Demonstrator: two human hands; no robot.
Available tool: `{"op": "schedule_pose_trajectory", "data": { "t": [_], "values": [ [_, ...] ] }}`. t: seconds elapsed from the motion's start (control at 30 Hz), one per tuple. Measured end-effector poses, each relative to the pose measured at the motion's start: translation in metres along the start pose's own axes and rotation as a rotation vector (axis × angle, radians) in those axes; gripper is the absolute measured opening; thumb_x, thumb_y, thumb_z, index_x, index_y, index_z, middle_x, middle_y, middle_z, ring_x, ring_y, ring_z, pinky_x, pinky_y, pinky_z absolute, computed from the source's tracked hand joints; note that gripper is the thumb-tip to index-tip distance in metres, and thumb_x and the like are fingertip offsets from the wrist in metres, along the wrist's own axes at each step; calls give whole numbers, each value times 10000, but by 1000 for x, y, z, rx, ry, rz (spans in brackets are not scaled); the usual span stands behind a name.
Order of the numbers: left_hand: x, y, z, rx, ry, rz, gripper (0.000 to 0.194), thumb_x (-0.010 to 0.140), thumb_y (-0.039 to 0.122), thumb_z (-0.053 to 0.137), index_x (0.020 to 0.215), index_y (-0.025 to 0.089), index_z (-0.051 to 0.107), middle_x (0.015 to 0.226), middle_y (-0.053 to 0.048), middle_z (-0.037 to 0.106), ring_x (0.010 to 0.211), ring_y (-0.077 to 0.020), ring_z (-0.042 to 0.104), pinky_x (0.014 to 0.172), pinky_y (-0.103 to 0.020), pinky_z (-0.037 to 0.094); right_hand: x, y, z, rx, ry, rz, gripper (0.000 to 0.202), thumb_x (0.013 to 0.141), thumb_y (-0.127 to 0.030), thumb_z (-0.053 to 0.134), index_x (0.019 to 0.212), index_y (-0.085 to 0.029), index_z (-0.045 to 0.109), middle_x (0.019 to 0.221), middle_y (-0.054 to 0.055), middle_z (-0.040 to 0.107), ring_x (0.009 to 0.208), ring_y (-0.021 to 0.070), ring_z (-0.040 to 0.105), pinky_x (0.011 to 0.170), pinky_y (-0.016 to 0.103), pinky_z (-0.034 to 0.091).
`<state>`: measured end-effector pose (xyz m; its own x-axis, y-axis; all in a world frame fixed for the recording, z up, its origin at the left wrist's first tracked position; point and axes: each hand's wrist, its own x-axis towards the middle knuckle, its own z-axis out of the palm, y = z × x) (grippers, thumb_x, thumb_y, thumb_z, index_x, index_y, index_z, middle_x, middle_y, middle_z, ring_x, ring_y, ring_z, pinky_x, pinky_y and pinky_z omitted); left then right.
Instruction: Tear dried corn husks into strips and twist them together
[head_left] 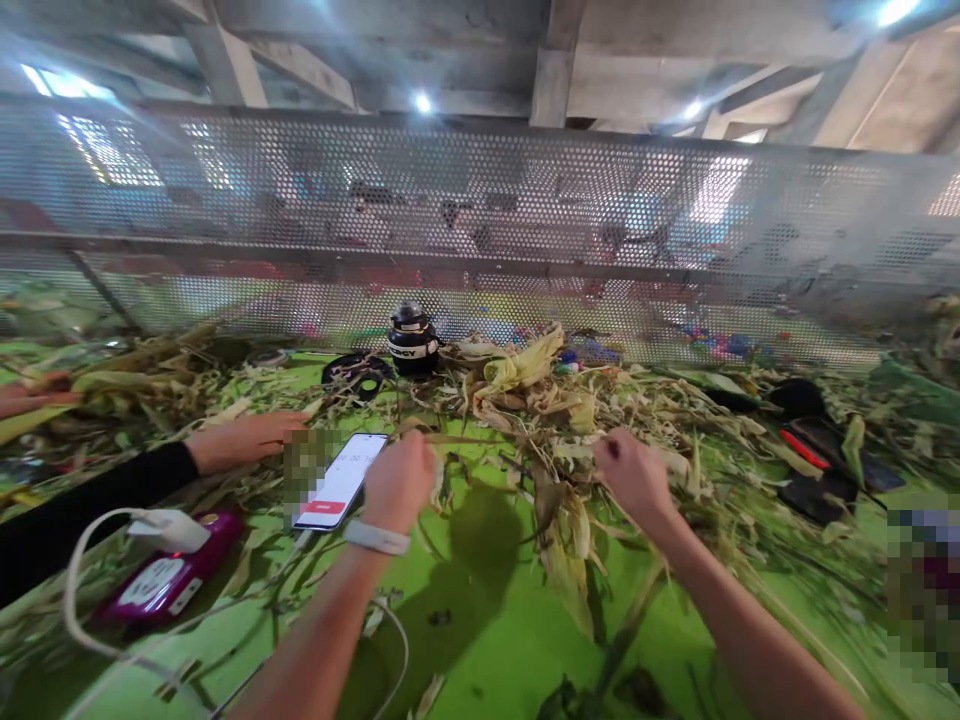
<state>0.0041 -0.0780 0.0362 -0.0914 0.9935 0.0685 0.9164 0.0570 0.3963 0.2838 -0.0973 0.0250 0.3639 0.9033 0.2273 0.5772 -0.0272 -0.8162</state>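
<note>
Tan and dry, a thin corn-husk strip (480, 438) stretches over the middle of the work, its near end at the curled fingers of the left hand (401, 480). That fist is clamped on it, and the strip leads off rightward from the thumb side. Across the gap, the right hand (634, 475) is balled up too, fingers together, level with the other; whether the strip reaches into it, I cannot tell.

Right behind the strip sits a loose heap of corn husks (525, 385), pale yellow leaves on top, with more trailing down between the two forearms onto the bright green tabletop (480, 570). Just beside the left hand, a smartphone (345, 480) lies with its screen lit, and a white wristband (376, 537) circles that wrist. Farther left, a co-worker's hand (251, 440) in a black sleeve reaches over the scraps, near a purple power strip (176, 570) with a white charger (169, 530) plugged in. Beyond the heap stands a black jar (412, 340), upright, before a perforated metal screen (480, 200).
</note>
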Motion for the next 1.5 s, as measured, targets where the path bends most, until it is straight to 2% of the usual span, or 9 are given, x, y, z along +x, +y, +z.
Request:
{"op": "schedule_pose_trajectory", "data": {
  "t": [0.07, 0.27, 0.53, 0.77, 1.0, 1.13, 1.27, 1.43, 1.5],
  "values": [
    [9, -12, -4, -378, -25, -85, 151, 810, 194, 424, 771, 166, 568, 789, -139, 685, 783, -261, 637, 661, -318, 413, 17, 8, -14, 104, -27, 72, 301, 697, -333, 499, 467, -227, 336, 417, -41, 325, 423, 107, 263, 442, 258, 178],
    [15, -17, -8, -743, -253, -98, 203, 751, 279, 427, 591, 192, 516, 608, -43, 650, 571, -169, 620, 605, -275, 466, 31, 10, -33, 396, -180, 67, 439, 781, -539, 318, 485, -252, 168, 443, -61, 196, 397, 104, 212, 403, 272, 275],
    [-22, 25, 17, -948, -685, 78, 160, 701, 302, 538, 614, 175, 582, 582, -2, 616, 573, -146, 580, 597, -267, 462, -35, -20, 17, 589, -880, 259, 350, 680, -476, 712, 668, -159, 566, 542, -45, 538, 458, 67, 447, 465, 211, 346],
    [-33, 31, 33, -1192, -818, 146, 284, 777, 377, 577, 988, 189, 550, 852, -17, 617, 813, -164, 582, 693, -282, 462, -55, -20, 47, 566, -680, 323, 443, 644, -572, 689, 666, -172, 499, 450, -61, 534, 366, 63, 444, 375, 179, 254],
    [-12, 17, 31, -1135, -572, -28, 396, 720, 341, 648, 1053, 187, 499, 749, 20, 596, 693, -124, 555, 607, -230, 408, -20, -14, 5, 257, -567, 23, 262, 774, -386, 605, 910, -163, 589, 486, -94, 427, 418, 61, 352, 429, 189, 258],
    [3, 7, 38, -898, -500, -86, 262, 727, 354, 613, 881, 172, 505, 579, 62, 511, 519, -106, 504, 513, -215, 359, -13, -6, -5, -138, -750, -178, 452, 709, -163, 565, 1159, -182, 603, 508, -72, 483, 449, 85, 387, 454, 203, 259],
    [4, 2, 43, -570, -355, -23, 266, 768, 430, 564, 816, 170, 538, 509, 45, 481, 521, -162, 530, 519, -246, 343, -14, -4, 2, -327, -608, -316, 313, 717, -128, 497, 929, -195, 718, 648, 2, 619, 553, 121, 489, 533, 227, 318],
    [-14, 13, 28, -184, 171, 245, 392, 820, 505, 477, 992, 164, 569, 867, -96, 630, 807, -244, 597, 650, -304, 415, -13, -10, -1, -41, -517, -246, 272, 806, -363, 543, 671, -145, 634, 572, -24, 495, 525, 94, 394, 499, 212, 283],
    [-25, 23, 25, -376, 65, 353, 365, 832, 495, 470, 915, 161, 593, 866, -86, 632, 773, -210, 584, 659, -295, 431, -18, -16, -1, 55, -517, -202, 348, 804, -438, 556, 616, -145, 570, 542, -47, 406, 505, 78, 330, 474, 205, 249]
  ]
}}
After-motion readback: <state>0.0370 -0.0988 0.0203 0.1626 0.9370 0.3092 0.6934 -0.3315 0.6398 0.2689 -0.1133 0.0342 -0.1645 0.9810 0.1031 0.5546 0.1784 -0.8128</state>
